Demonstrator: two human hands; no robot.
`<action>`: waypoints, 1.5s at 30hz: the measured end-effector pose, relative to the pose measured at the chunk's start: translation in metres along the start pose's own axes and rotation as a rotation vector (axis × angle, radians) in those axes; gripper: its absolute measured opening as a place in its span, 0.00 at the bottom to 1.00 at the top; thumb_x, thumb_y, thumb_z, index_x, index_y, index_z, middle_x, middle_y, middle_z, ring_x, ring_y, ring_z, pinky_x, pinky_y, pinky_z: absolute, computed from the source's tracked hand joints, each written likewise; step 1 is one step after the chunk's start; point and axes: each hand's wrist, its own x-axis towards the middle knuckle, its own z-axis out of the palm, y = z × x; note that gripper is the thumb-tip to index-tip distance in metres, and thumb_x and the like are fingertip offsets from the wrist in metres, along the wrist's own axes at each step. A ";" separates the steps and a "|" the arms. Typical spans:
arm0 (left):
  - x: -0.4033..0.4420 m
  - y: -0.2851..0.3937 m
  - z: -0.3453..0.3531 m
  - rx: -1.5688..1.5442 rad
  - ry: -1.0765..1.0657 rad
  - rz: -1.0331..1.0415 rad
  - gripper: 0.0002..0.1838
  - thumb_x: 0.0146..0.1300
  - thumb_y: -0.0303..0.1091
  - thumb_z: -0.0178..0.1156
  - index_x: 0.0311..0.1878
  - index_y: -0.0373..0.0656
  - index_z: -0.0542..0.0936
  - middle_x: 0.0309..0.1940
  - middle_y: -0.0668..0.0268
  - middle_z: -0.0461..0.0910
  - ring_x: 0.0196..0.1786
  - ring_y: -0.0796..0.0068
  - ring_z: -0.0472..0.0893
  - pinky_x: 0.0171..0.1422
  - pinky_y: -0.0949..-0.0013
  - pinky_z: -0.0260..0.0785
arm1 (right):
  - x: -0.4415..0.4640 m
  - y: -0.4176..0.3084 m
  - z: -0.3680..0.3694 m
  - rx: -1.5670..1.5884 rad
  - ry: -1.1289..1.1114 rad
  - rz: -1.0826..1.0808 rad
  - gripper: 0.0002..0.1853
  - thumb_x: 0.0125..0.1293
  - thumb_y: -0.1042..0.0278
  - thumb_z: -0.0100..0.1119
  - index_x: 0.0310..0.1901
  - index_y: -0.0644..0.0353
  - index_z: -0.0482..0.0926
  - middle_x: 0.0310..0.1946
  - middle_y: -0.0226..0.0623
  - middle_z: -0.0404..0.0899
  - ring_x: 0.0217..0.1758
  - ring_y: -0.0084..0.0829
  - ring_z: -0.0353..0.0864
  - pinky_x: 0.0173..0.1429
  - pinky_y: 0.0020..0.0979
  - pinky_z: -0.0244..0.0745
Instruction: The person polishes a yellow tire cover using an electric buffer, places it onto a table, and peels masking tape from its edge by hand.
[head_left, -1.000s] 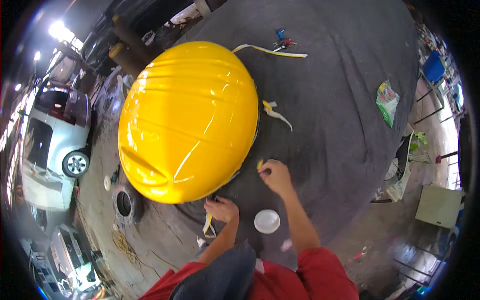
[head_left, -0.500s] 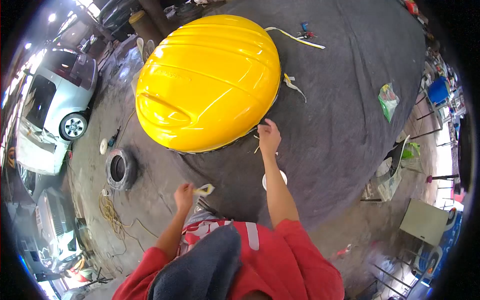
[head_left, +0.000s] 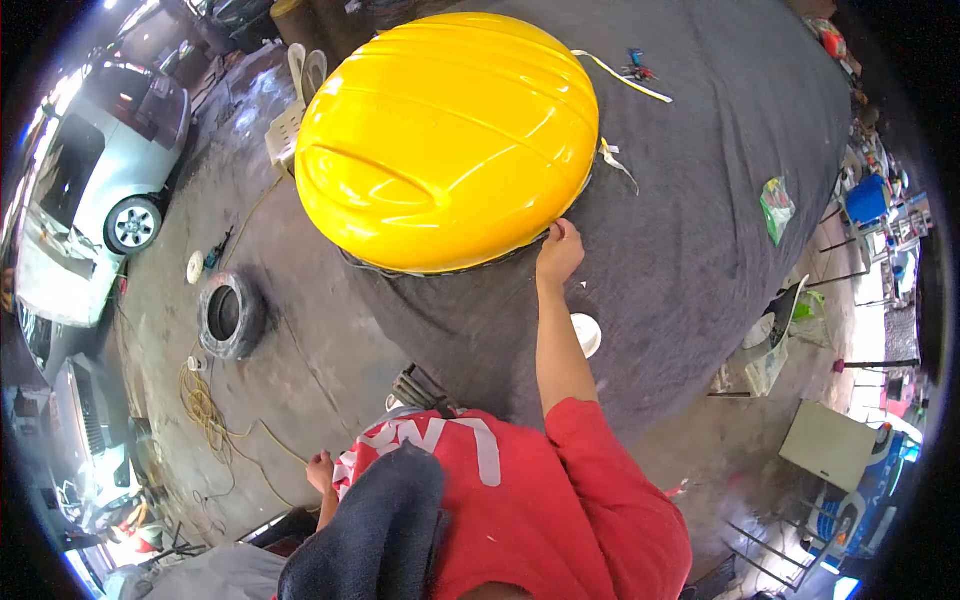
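Observation:
A large glossy yellow moulded panel (head_left: 450, 140) lies on a dark cloth (head_left: 700, 200). My right hand (head_left: 561, 250) is at the panel's lower right edge, its fingers pinched together; whatever they may hold is too small to make out. Low beside my body, well away from the panel, is my left hand (head_left: 321, 472), fingers curled, with nothing clearly visible in it. A white round dish (head_left: 586, 335) sits on the cloth just right of my right forearm. Strips of yellow and white tape (head_left: 625, 78) lie off the panel's right side, with a smaller piece (head_left: 617, 163) below.
Keys (head_left: 638, 70) and a green and white plastic bag (head_left: 777, 210) rest on the cloth. On the floor to the left are a tyre (head_left: 231, 315), a coiled cord (head_left: 203, 410) and a chair (head_left: 284, 135). A car (head_left: 100, 170) stands at the far left.
The view has shifted, so the panel appears higher. My left hand has left the panel's edge and dropped beside my body; the tape it held no longer shows. My right hand has moved to the panel's edge.

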 end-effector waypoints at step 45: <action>0.000 0.009 0.005 -0.164 0.041 -0.119 0.21 0.55 0.47 0.58 0.39 0.38 0.84 0.32 0.51 0.83 0.38 0.55 0.83 0.47 0.57 0.72 | -0.022 0.015 0.007 0.769 -0.209 0.729 0.20 0.60 0.76 0.62 0.54 0.65 0.70 0.41 0.39 0.78 0.39 0.31 0.80 0.44 0.31 0.77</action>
